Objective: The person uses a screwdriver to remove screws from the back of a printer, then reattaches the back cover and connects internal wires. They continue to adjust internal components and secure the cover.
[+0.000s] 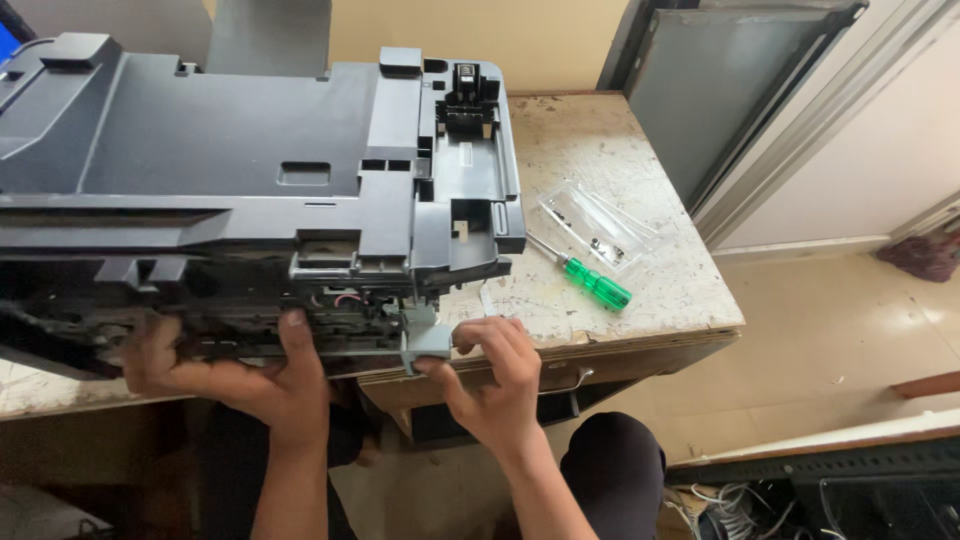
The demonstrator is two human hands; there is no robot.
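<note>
A person's two bare hands work at the near edge of a large dark grey printer [250,180], which lies tipped on a worn, paint-flecked wooden table [640,300] with its underside and inner mechanism facing the camera. The right hand [495,375] pinches a small light grey plastic part [425,340] between thumb and curled fingers; this part sits at the printer's lower right corner, just above the table's front edge, and the grip is closed narrowly around it. Directly to the left of that grip, the left hand [240,375] is pressed against the printer's open lower edge, thumb raised against the mechanism and fingers spread underneath (it steadies the body; whether the fingers close round anything cannot be told). Up and to the right of the right hand, well apart from it, a green-handled screwdriver [585,278] lies flat on the table. Just beyond the screwdriver rests a clear plastic tray [600,228] holding a few small screws. Below the hands, the person's dark-clothed knees show above a pale floor.
</note>
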